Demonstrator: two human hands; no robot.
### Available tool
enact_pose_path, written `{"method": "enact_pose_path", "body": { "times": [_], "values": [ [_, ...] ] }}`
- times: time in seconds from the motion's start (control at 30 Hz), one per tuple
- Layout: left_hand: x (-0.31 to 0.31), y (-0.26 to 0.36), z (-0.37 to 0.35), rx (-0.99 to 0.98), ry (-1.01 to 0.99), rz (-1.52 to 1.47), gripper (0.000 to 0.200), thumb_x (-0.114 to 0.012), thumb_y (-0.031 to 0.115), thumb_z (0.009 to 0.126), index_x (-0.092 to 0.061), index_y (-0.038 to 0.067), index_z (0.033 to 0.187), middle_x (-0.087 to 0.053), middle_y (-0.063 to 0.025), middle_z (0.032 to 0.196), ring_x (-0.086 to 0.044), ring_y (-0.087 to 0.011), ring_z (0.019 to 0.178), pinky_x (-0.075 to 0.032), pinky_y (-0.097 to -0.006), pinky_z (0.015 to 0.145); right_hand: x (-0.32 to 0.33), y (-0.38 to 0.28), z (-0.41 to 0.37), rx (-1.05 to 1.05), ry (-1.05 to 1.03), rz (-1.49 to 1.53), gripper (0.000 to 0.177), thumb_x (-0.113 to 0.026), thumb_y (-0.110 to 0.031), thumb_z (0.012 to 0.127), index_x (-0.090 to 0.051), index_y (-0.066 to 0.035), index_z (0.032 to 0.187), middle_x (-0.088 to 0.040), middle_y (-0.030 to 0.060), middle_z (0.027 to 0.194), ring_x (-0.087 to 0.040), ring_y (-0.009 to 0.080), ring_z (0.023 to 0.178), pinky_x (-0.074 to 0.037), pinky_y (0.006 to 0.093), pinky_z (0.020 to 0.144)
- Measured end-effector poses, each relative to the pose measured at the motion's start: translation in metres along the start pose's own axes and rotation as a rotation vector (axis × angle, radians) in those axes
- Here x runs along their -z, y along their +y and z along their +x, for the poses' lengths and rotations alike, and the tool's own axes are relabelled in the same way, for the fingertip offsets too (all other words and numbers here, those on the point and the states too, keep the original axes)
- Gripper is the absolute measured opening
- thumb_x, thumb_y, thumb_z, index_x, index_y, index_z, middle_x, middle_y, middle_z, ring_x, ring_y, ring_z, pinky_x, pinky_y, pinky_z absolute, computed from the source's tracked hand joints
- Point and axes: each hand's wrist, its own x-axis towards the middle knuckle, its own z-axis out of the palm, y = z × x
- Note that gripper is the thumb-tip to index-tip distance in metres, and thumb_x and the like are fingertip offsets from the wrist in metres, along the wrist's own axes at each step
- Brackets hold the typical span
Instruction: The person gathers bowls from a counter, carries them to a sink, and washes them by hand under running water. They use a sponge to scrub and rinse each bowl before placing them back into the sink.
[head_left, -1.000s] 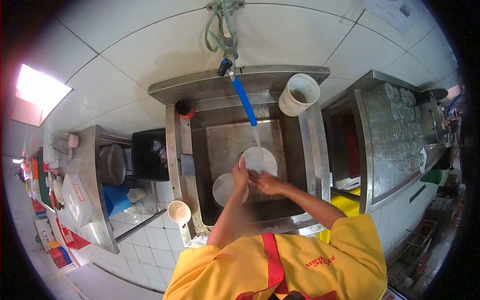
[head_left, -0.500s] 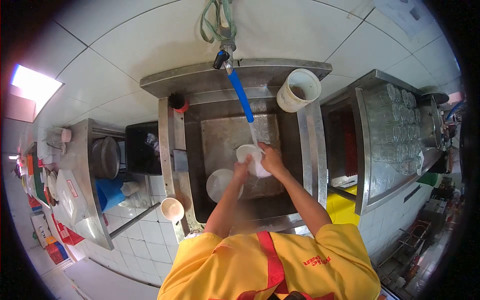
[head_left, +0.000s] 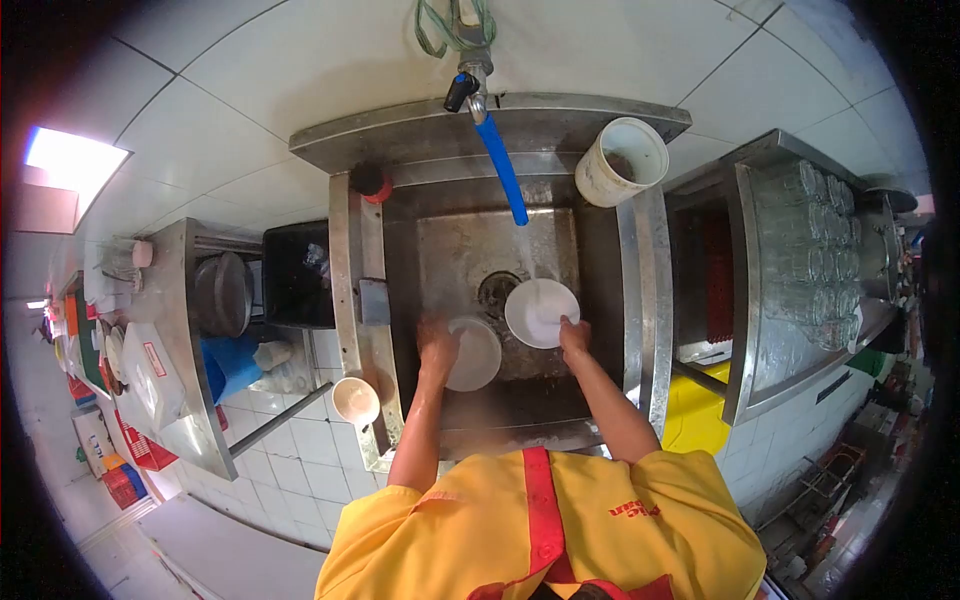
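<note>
My right hand point(head_left: 575, 338) grips the right rim of a white bowl point(head_left: 528, 322), thumb over the edge. The bowl is tilted under the blue hose point(head_left: 503, 170), and water from the hose runs into it. My left hand point(head_left: 438, 345) is at the left edge of a pale, round, shallow container point(head_left: 475, 358) low in the sink point(head_left: 440, 235). Motion blur smears the left fingers, so their hold on that rim cannot be made out. The drain point(head_left: 496, 290) shows left of the bowl.
A white bucket point(head_left: 597, 178) stands at the sink's back right corner, a red-based brush point(head_left: 372, 185) at the back left. A small cup-like scoop point(head_left: 356, 400) sits on the left ledge. Rows of glasses point(head_left: 800, 245) fill the right counter; a black bin point(head_left: 297, 275) is at left.
My hands have moved apart. The left has let go of the white bowl and gone left to the round container; the right keeps the bowl, now under the water. The view has shifted slightly.
</note>
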Motion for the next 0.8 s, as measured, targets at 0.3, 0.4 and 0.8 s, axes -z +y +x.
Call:
{"method": "enact_pose_path", "body": {
  "times": [0.3, 0.4, 0.8],
  "values": [
    [-0.029, -0.021, 0.008, 0.375, -0.657, -0.056, 0.034, -0.064, 0.017, 0.077, -0.055, -0.003, 0.103, -0.059, -0.0207, 0.094, -0.058, -0.035, 0.092, -0.049, -0.0414, 0.076, -0.019, 0.059, 0.026, -0.103, 0.026, -0.259, 0.061, -0.061, -0.033, 0.078, -0.041, 0.007, 0.119, -0.049, 0.0265, 0.115, -0.049, 0.0402, 0.105, -0.039, 0.0454, 0.09],
    [-0.031, -0.025, 0.002, 0.291, -0.627, -0.072, 0.026, -0.063, 0.013, 0.075, -0.057, -0.003, 0.096, -0.059, -0.021, 0.092, -0.057, -0.0367, 0.09, -0.048, -0.0423, 0.074, -0.03, 0.072, 0.036, -0.046, 0.04, -0.299, 0.067, -0.063, -0.034, 0.076, -0.038, 0.007, 0.122, -0.047, 0.0279, 0.115, -0.044, 0.0406, 0.11, -0.034, 0.0452, 0.095],
    [0.026, 0.009, 0.04, 0.032, -0.325, -0.692, 0.032, -0.052, 0.009, 0.074, -0.051, -0.004, 0.103, -0.058, -0.0307, 0.084, -0.06, -0.0391, 0.083, -0.049, -0.0426, 0.067, -0.013, -0.037, -0.007, 0.474, -0.6, -0.055, 0.06, -0.066, -0.041, 0.076, -0.049, 0.002, 0.114, -0.057, 0.0137, 0.107, -0.058, 0.02, 0.092, -0.048, 0.0346, 0.074]
  ]
}}
